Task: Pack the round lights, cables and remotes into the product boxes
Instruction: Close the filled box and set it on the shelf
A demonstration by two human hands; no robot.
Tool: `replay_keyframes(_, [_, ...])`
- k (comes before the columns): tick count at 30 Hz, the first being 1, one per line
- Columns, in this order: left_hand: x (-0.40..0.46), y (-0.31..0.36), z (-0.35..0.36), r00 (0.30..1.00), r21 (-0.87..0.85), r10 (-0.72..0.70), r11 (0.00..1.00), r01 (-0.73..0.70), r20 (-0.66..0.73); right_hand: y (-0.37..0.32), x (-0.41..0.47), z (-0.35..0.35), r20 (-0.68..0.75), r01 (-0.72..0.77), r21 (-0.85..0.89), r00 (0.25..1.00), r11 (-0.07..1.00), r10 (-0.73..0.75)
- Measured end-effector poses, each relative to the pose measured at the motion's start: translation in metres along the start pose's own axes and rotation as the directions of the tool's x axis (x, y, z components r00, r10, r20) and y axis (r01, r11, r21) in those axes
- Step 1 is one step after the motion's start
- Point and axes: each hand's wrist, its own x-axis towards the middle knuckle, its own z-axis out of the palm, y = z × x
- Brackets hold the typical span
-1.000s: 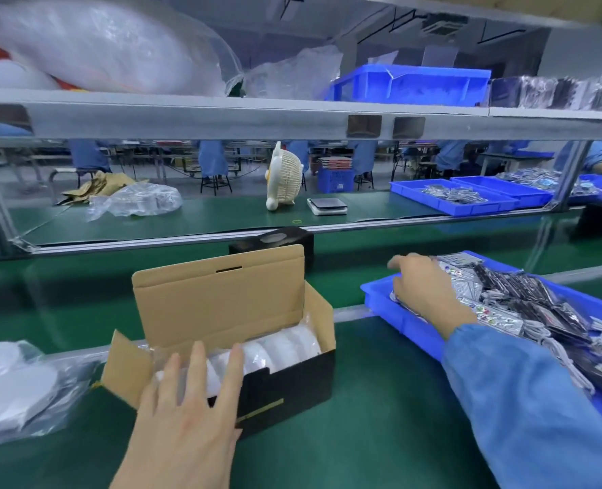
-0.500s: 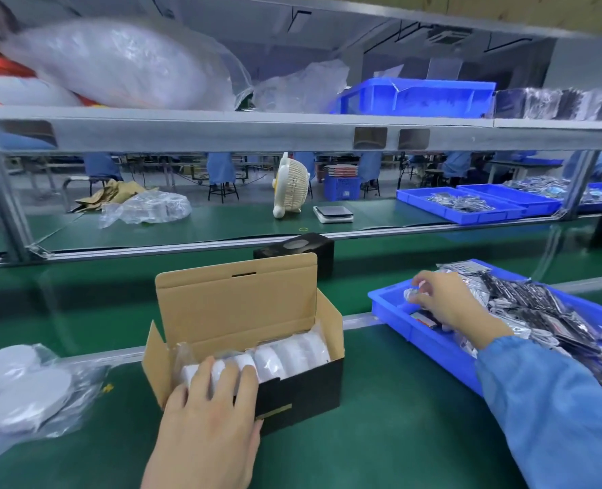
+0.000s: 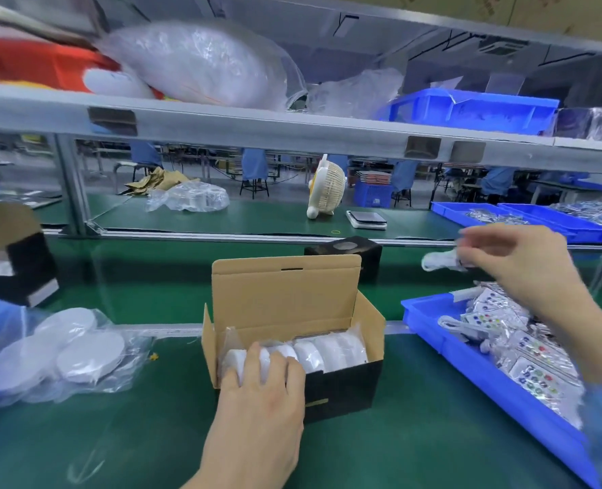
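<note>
On the green table [image 3: 416, 435], just ahead of the person, the box [image 3: 342, 390] stands with its lid flap up and a row of round lights [image 3: 324, 351] in clear wrap already filling it from end to end. That part of the packing looks done for this box. The left hand [image 3: 260, 393] rests on the near left corner, its fingers curled loosely over the first light and the box wall, steadying rather than lifting. The right hand [image 3: 514, 262] is raised above the blue tray [image 3: 430, 326] to the right, well apart from the box, its grip pinching a small white bagged bundle [image 3: 439, 261]; motion blur makes it hard to tell, but it looks like a cable, perhaps with a remote behind it. Nothing but lights shows inside the box, so the cable and remote are judged not yet packed, and the lid is not yet closed. The tray holds many more bagged remotes [image 3: 535, 375] and cables. A bag of loose lights [image 3: 70, 347] lies at the left for later boxes, and a closed black box [image 3: 343, 248] sits behind on the belt, seemingly finished. Most of the job appears to remain
</note>
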Motion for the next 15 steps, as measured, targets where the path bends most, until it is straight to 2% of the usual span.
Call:
replay_keyframes(2, [0.001, 0.006, -0.006, 1.000, 0.043, 0.009, 0.999, -0.010, 0.025, -0.055, -0.033, 0.019, 0.001, 0.203, 0.372, 0.976, 0.906, -0.219])
replay_keyframes(4, [0.001, 0.012, -0.013, 0.999, 0.077, 0.019, 0.997, -0.022, 0.036, -0.093, -0.067, 0.058, 0.142, 0.233, 0.540, 0.922, 0.809, -0.361])
replay_keyframes(6, [-0.004, 0.019, -0.013, 0.995, 0.096, 0.043, 0.994, -0.051, 0.085, -0.112, -0.095, 0.105, 0.278, 0.217, 0.545, 0.864, 0.810, -0.419])
replay_keyframes(9, [-0.017, 0.022, -0.021, 0.994, 0.104, 0.083, 0.991, -0.089, 0.066, -0.117, -0.118, 0.151, 0.365, 0.342, 0.444, 0.775, 0.828, -0.516])
replay_keyframes(10, [-0.026, 0.017, -0.024, 0.993, 0.039, 0.089, 0.995, -0.092, 0.080, -0.115, -0.119, 0.155, 0.397, 0.349, 0.446, 0.748, 0.824, -0.532])
replay_keyframes(11, [-0.031, 0.008, -0.026, 0.994, -0.043, 0.107, 0.993, -0.106, 0.034, -0.113, -0.118, 0.156, 0.448, 0.350, 0.448, 0.709, 0.823, -0.545])
replay_keyframes(12, [-0.038, -0.003, -0.023, 0.993, -0.211, 0.100, 0.971, -0.111, -0.066, -0.111, -0.117, 0.154, 0.512, 0.366, 0.438, 0.650, 0.821, -0.562])
replay_keyframes(13, [-0.041, -0.015, -0.023, 0.969, -0.416, -0.002, 0.903, -0.104, -0.245, -0.109, -0.117, 0.152, 0.561, 0.414, 0.415, 0.585, 0.810, -0.586])
replay_keyframes(14, [-0.046, -0.027, -0.024, 0.929, -0.613, -0.170, 0.786, -0.073, -0.329, -0.106, -0.117, 0.146, 0.577, 0.471, 0.399, 0.538, 0.787, -0.614])
replay_keyframes(15, [-0.053, -0.040, -0.031, 0.892, -0.747, -0.309, 0.664, -0.046, -0.329, -0.103, -0.115, 0.139, 0.534, 0.523, 0.409, 0.528, 0.748, -0.661])
